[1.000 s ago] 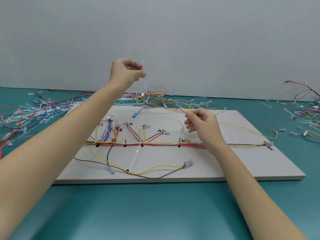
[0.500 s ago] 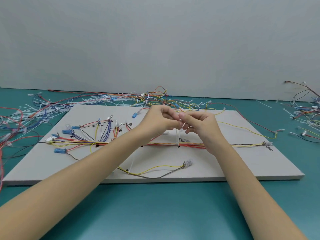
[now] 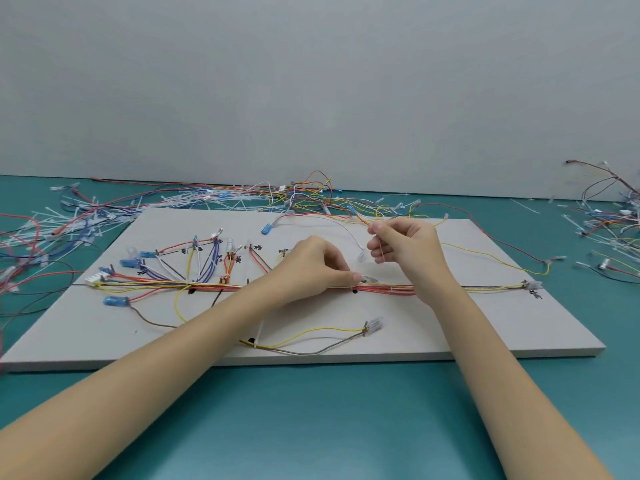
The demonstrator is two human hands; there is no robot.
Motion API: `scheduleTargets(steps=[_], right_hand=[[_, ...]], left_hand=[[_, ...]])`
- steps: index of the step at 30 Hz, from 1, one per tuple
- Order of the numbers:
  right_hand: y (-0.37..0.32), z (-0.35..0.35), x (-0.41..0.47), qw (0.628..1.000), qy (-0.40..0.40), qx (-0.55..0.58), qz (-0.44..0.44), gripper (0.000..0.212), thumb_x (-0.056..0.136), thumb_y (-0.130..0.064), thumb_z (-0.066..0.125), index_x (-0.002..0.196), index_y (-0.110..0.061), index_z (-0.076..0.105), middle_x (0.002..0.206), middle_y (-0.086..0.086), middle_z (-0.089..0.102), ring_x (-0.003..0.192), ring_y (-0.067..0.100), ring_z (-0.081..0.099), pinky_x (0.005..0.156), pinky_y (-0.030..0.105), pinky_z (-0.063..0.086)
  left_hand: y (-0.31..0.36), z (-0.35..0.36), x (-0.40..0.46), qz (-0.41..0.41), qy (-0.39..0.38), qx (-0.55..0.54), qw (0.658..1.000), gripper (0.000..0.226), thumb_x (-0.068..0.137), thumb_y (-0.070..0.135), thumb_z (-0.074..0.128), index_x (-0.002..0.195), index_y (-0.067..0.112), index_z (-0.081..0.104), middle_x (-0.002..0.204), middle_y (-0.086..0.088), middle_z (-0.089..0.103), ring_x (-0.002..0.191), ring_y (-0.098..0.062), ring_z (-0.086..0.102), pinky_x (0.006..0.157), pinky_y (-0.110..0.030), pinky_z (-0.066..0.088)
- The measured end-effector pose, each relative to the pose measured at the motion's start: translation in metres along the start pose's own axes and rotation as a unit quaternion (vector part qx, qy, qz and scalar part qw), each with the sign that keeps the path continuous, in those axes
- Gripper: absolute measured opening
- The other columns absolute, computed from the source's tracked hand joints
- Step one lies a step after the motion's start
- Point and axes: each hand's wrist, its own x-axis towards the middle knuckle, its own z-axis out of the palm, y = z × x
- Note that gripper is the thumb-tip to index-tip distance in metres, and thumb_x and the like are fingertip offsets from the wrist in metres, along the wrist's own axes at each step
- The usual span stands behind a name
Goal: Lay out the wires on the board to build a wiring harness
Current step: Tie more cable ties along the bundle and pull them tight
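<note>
A white board (image 3: 467,337) lies on the teal table with a bundle of coloured wires (image 3: 207,285) running left to right across its middle. My left hand (image 3: 311,268) is lowered onto the bundle near the centre, its fingertips pinching a thin clear cable tie at the wires. My right hand (image 3: 405,251) hovers just above and to the right, pinching the clear tie's upper end (image 3: 379,251) between thumb and fingers. A yellow and brown wire pair with a white connector (image 3: 372,325) lies near the board's front.
Loose wires and white cable ties are heaped behind the board (image 3: 277,199), on the left of the table (image 3: 41,233) and at the far right (image 3: 609,223). Blue terminals (image 3: 116,300) sit at the board's left. A grey wall rises behind.
My left hand came down from high above the board to the bundle's centre, bringing the clear tie with it. My right hand rose slightly and now holds the tie's upper end.
</note>
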Motion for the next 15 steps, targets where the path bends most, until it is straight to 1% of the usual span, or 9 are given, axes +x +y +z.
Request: scheduleTargets(steps=[2,3,5,7,9,11,13,15], right_hand=[[0.004,0.0,0.002,0.998,0.0,-0.056,-0.005,0.015,0.095,-0.009,0.056,0.084,-0.005,0.066,0.061,0.004,0.058,0.049,0.013,0.051,0.046,0.023,0.047],[0.007,0.0,0.003,0.994,0.008,-0.106,-0.011,0.015,0.096,-0.011,0.055,0.086,-0.007,0.066,0.064,0.004,0.055,0.05,0.014,0.049,0.047,0.025,0.044],[0.012,-0.002,0.007,0.974,0.025,-0.223,-0.025,0.016,0.096,-0.016,0.053,0.09,-0.009,0.066,0.068,0.001,0.052,0.059,0.014,0.045,0.057,0.027,0.037],[0.016,-0.004,0.009,0.959,0.031,-0.282,-0.021,0.015,0.095,-0.02,0.054,0.087,-0.014,0.065,0.068,-0.005,0.049,0.065,0.014,0.044,0.063,0.029,0.033],[0.016,-0.007,0.008,0.952,0.013,-0.306,-0.013,0.015,0.09,-0.024,0.059,0.077,-0.019,0.063,0.063,-0.007,0.048,0.064,0.014,0.045,0.064,0.029,0.034],[0.014,-0.007,0.005,0.951,-0.025,-0.309,-0.013,0.017,0.085,-0.024,0.067,0.069,-0.019,0.065,0.057,-0.008,0.045,0.059,0.011,0.042,0.06,0.028,0.034],[0.009,-0.005,0.001,0.958,-0.063,-0.28,-0.013,0.019,0.082,-0.023,0.071,0.065,-0.015,0.066,0.052,-0.008,0.042,0.053,0.007,0.037,0.054,0.023,0.03],[0.005,-0.002,-0.002,0.963,-0.099,-0.25,-0.007,0.019,0.082,-0.021,0.07,0.067,-0.01,0.07,0.054,-0.006,0.048,0.053,0.005,0.037,0.051,0.02,0.031]], left_hand=[[0.0,0.0,-0.001,0.014,-0.009,0.0,1.0,0.022,0.079,0.038,0.077,0.07,0.018,0.076,0.057,0.007,0.06,0.052,-0.003,0.043,0.053,-0.023,0.032],[-0.001,0.001,-0.002,0.024,-0.009,0.003,1.0,0.021,0.08,0.037,0.076,0.07,0.019,0.075,0.059,0.007,0.06,0.052,-0.002,0.043,0.052,-0.02,0.031],[-0.002,0.003,-0.003,0.042,-0.007,0.021,0.999,0.018,0.081,0.037,0.075,0.071,0.022,0.074,0.06,0.009,0.061,0.053,0.001,0.046,0.049,-0.012,0.031],[-0.003,0.004,-0.004,0.061,-0.008,0.033,0.998,0.016,0.08,0.034,0.077,0.073,0.021,0.072,0.065,0.009,0.064,0.054,0.003,0.049,0.051,-0.009,0.036],[-0.005,0.006,-0.004,0.08,-0.007,0.032,0.996,0.016,0.076,0.031,0.081,0.073,0.018,0.071,0.071,0.004,0.068,0.055,0.003,0.05,0.054,-0.01,0.038],[-0.004,0.007,-0.004,0.081,0.002,0.033,0.996,0.017,0.074,0.028,0.083,0.072,0.016,0.071,0.071,0.0,0.069,0.054,0.001,0.05,0.054,-0.013,0.041],[-0.004,0.007,-0.002,0.071,0.007,0.027,0.997,0.016,0.072,0.026,0.084,0.069,0.016,0.072,0.063,0.003,0.066,0.051,0.002,0.049,0.052,-0.013,0.04],[-0.003,0.007,-0.002,0.059,0.01,0.017,0.998,0.016,0.071,0.026,0.085,0.066,0.017,0.072,0.054,0.01,0.06,0.048,0.003,0.047,0.048,-0.01,0.035]])
